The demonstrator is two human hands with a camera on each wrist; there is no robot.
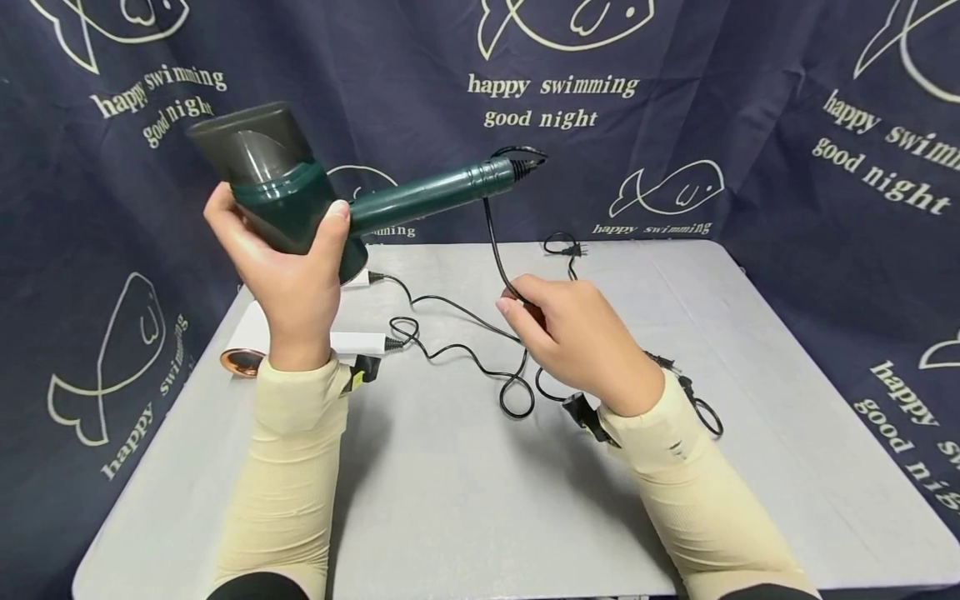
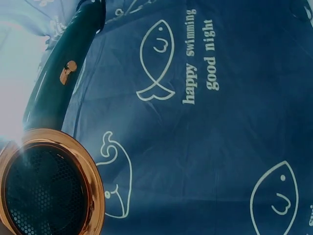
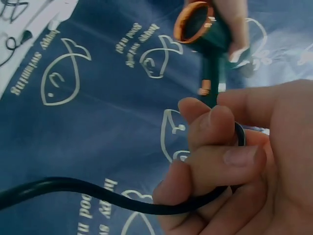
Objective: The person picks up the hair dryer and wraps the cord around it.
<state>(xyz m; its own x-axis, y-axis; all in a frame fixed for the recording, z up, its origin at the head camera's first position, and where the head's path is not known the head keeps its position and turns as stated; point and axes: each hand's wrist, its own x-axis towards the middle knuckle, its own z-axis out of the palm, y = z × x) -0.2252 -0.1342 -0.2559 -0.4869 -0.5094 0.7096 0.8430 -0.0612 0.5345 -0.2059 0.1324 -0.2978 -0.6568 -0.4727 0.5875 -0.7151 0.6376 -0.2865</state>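
A dark green hair dryer (image 1: 431,196) with a smoky grey nozzle (image 1: 255,142) is held up above the table. My left hand (image 1: 288,275) grips it round the body, thumb on the near side. Its handle points right in the head view. In the left wrist view the copper-rimmed rear grille (image 2: 46,188) fills the lower left corner. My right hand (image 1: 581,337) holds the dryer's black cord (image 1: 492,237) below the handle's end. Its curled fingers wrap the cord (image 3: 146,208) in the right wrist view.
On the table (image 1: 450,500), behind my left wrist, lie white appliances (image 1: 358,342), one with a copper-coloured ring (image 1: 242,362). Their black cords (image 1: 465,348) run across the middle. A plug (image 1: 573,249) lies at the back, with another cord (image 1: 705,412) at right. A dark printed curtain (image 1: 420,50) stands behind.
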